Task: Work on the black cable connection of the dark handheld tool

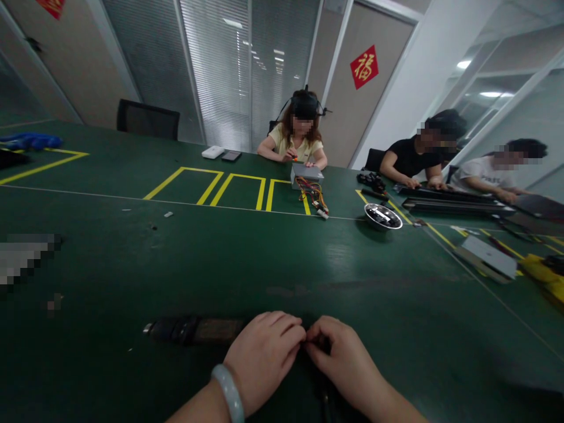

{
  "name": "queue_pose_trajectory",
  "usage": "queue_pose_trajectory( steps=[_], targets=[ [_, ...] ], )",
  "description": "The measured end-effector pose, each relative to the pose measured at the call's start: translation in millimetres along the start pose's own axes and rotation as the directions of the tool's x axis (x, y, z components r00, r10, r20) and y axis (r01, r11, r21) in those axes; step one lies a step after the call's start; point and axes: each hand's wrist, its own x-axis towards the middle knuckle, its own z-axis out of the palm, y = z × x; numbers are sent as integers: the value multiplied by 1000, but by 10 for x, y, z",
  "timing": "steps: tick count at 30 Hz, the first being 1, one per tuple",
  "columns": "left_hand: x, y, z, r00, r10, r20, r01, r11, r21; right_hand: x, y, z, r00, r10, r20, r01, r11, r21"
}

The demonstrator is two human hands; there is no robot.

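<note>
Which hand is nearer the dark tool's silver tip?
Left. The left hand is to the right of the silver tip of the dark tool; the right hand is farther right, past the left.

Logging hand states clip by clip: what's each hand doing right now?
Left hand: curled over the dark elongated object; how firmly cannot be told.
Right hand: closed, thumb and fingers pinched; contents too dark to tell.

metal bowl [383, 217] | grey box [298, 176] (wires [314, 191] trailing) | black chair [148, 120] | red sign [365, 67]
</note>
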Motion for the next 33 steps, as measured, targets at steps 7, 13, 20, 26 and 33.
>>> queue_pose_trajectory(
  steps=[7, 13, 20, 26, 33],
  targets=[
    [3, 13, 3, 1000, -22, 8, 22, 1000, 22, 5, 2, -2, 1000, 0, 5, 0, 1000, 22],
    [1, 10, 20, 999, -41, -17, 42, 998, 52, 1, 1, 3, 1000, 3, 9, -3, 1000, 8],
    [-6, -14, 36, 999, 26, -42, -24, 999, 35, 6, -9, -8, 1000, 0, 10, 1, 1000, -8],
    [-9, -19, 25, 999, 32, -42, -32, 999, 17, 11, 14, 12, 1000, -8, -3, 8, 1000, -29],
    [5, 8, 6, 1000, -6, -26, 6, 1000, 24, 0, 12, 15, 1000, 4, 8, -3, 1000, -12]
  ],
)
